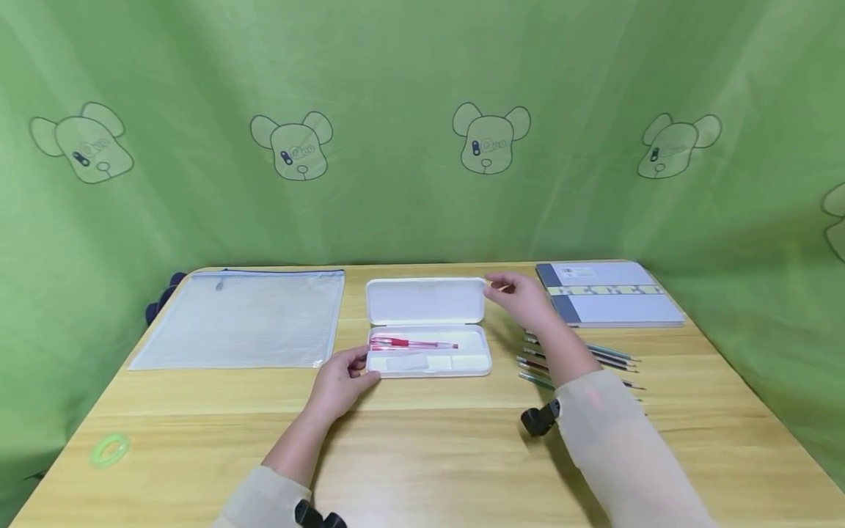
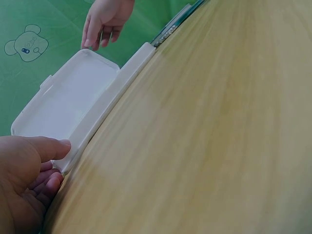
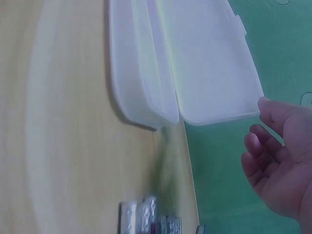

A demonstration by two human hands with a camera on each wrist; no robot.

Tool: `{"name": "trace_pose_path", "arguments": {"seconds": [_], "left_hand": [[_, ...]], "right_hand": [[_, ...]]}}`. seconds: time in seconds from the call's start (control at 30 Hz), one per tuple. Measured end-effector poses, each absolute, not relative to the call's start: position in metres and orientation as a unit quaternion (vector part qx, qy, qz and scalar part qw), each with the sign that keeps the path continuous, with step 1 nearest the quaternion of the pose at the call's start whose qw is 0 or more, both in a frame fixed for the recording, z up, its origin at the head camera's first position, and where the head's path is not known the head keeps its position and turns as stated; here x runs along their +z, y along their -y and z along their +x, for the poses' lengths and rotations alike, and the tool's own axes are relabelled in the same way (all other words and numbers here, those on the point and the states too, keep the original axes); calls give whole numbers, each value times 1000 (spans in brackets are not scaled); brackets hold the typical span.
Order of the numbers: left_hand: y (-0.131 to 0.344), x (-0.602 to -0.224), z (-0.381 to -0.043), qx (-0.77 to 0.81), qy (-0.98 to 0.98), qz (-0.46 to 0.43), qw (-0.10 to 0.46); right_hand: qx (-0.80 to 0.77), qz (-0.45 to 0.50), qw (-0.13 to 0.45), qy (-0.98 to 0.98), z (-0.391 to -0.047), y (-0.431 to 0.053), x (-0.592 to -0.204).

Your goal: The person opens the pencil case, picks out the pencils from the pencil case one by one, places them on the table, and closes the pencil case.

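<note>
A white plastic pencil case (image 1: 470,364) lies on the table with its lid (image 1: 425,301) raised at the back. Inside the tray are pens with red parts (image 1: 412,343) and a pale, whitish rectangular piece (image 1: 407,361). My left hand (image 1: 340,384) grips the case's left end, thumb toward the front and fingers curled at the side. With the fingertips of my right hand (image 1: 524,299), I pinch the lid at its upper right corner; the right wrist view shows the other fingers (image 3: 253,168) loosely bent, away from the lid.
Several pencils (image 1: 610,355) lie right of the case, partly behind the right forearm. Behind them is a grey-and-white notebook (image 1: 620,312) with a patterned band. A clear zip pouch (image 1: 244,323) lies at left, a green ring (image 1: 109,449) near the left edge. A green curtain (image 1: 396,205) hangs behind.
</note>
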State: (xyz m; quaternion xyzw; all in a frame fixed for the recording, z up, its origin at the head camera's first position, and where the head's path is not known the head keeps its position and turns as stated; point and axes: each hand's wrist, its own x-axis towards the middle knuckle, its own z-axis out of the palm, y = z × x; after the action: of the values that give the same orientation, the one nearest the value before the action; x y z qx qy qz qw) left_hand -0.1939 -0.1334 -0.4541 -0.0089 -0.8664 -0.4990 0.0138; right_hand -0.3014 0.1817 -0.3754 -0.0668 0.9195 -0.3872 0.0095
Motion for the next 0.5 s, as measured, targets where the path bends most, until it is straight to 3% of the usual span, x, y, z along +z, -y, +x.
{"name": "trace_pose_path", "arguments": {"seconds": [0.5], "left_hand": [[134, -455, -195, -503, 864, -11, 17]], "right_hand": [[-407, -93, -14, -908, -287, -178, -381]]}}
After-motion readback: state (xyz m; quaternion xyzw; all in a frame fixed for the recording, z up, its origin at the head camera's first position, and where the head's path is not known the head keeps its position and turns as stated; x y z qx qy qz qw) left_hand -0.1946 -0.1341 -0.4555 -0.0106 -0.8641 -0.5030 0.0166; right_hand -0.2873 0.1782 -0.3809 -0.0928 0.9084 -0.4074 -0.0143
